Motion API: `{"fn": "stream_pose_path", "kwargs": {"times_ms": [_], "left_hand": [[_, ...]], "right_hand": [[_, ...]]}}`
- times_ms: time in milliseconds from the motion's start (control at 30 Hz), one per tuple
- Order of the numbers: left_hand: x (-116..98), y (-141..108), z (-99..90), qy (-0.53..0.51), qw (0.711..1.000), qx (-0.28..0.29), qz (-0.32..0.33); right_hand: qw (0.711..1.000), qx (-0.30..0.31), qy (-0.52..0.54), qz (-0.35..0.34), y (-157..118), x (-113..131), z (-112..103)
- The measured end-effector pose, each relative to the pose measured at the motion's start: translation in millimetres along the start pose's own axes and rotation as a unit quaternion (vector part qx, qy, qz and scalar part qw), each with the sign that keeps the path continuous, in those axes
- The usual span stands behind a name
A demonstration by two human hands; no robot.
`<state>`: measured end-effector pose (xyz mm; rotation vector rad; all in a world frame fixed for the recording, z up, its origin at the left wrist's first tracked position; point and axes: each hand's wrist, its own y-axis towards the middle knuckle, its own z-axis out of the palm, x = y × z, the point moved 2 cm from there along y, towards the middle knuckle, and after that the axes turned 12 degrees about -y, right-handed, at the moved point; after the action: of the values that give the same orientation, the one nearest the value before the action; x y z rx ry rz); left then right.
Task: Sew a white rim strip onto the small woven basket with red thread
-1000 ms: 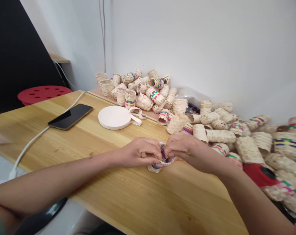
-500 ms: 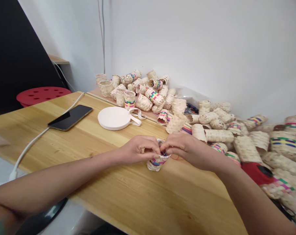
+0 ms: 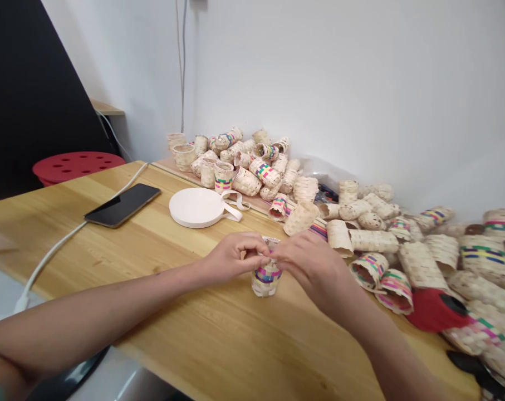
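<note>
A small woven basket (image 3: pixel 266 279) with pink, purple and yellow bands stands upright on the wooden table (image 3: pixel 219 334). My left hand (image 3: pixel 239 255) is closed in a pinch on its rim from the left. At the right side of the rim, my right hand (image 3: pixel 308 257) has its fingers pressed together, close to my left fingertips. Whatever the right fingers hold is hidden or too small to name. Part of the basket's opening shows between and behind the hands.
A white round piece with a strap (image 3: pixel 196 207) and a black phone (image 3: pixel 122 205) lie beyond my left arm, with a white cable (image 3: pixel 54 250). Many woven baskets (image 3: pixel 373 241) are heaped along the wall. A red stool (image 3: pixel 79 164) stands far left.
My right hand has shifted slightly left, its fingers now at the near rim and no longer over the opening. The basket is more upright. The whole view has shifted a little.
</note>
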<state>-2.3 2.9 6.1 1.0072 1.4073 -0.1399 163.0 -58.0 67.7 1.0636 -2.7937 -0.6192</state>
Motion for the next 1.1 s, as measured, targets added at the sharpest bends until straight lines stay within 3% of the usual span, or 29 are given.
{"fn": "stream_pose_path", "kwargs": {"times_ms": [167,300,433,600,800,1100], "left_hand": [[4,-1,-1.6,0.005,0.999,-0.05,-0.018],[-8,-5,4.0,0.045,0.996,-0.068,0.037],[-16,-7,11.7,0.059,0.994,-0.064,0.072],[-9,-4,0.8,0.07,0.987,-0.14,-0.024],[-11,-3,-0.8,0.05,0.988,-0.138,-0.046],[-4,-5,2.1,-0.035,0.987,-0.119,-0.102]], "right_hand": [[0.986,-0.146,-0.086,0.004,-6,12,24],[0.974,-0.222,-0.045,0.018,-14,22,30],[0.975,-0.222,-0.004,0.019,-26,35,26],[0.976,-0.215,-0.022,-0.014,-29,45,17],[0.958,-0.259,-0.074,0.103,-30,19,11],[0.971,-0.217,-0.083,0.06,-21,3,27]]}}
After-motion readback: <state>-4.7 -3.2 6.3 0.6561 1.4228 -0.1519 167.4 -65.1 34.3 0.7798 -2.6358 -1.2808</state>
